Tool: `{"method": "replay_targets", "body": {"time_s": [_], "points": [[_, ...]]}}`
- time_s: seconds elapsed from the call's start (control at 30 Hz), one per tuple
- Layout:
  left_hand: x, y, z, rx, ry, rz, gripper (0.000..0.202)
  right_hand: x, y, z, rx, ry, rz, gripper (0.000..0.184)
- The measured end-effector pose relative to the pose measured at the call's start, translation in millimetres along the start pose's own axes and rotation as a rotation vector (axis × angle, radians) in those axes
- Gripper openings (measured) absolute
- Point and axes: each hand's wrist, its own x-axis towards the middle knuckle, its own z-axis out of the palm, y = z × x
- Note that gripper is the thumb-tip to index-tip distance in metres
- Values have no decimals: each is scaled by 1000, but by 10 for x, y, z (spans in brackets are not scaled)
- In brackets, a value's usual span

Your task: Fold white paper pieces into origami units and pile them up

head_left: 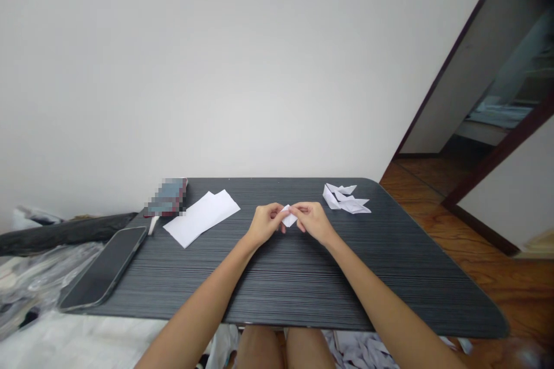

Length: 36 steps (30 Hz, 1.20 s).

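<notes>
A small folded piece of white paper [289, 218] is held just above the middle of the dark table [294, 288]. My left hand [265, 223] pinches its left side between thumb and fingers, and my right hand [314, 221] pinches the right side. Both thumbs lie on top of the paper; some fingers are hidden behind it. To the right of my hands lie folded white paper shapes [344, 199] with pointed ends. On the left, flat white paper sheets [201, 218] overlap each other.
A phone [106, 265] rests on the table's left edge. Behind it are a blurred-out box-like item [168, 196] and a small white object [153, 225]. A white wall [268, 69] stands behind the table. Plastic-wrapped items [56, 271] lie at the left, wooden floor [415, 196] at the right.
</notes>
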Motion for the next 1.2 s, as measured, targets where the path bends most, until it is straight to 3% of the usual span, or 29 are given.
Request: {"method": "replay_targets", "body": {"time_s": [0.2,0.37,0.6,0.77,0.97,1.2], "points": [[45,-64,45,-241,-149,-129,24,3,53,-5,-98,69,-75,27],[30,-47,54,-223,-111,-101,24,14,58,-6,-11,-80,-43,19],[-8,-44,79,-183,-63,-147,32,16,14,-17,87,-167,15,26],[-6,-41,34,14,83,-113,43,-1,13,26,59,-201,48,27],[-15,-10,22,158,65,-9,35,12,56,26,-73,9,-32,27],[-49,-9,53,654,188,197,21,-49,-26,76,-292,52,-173,20]]}}
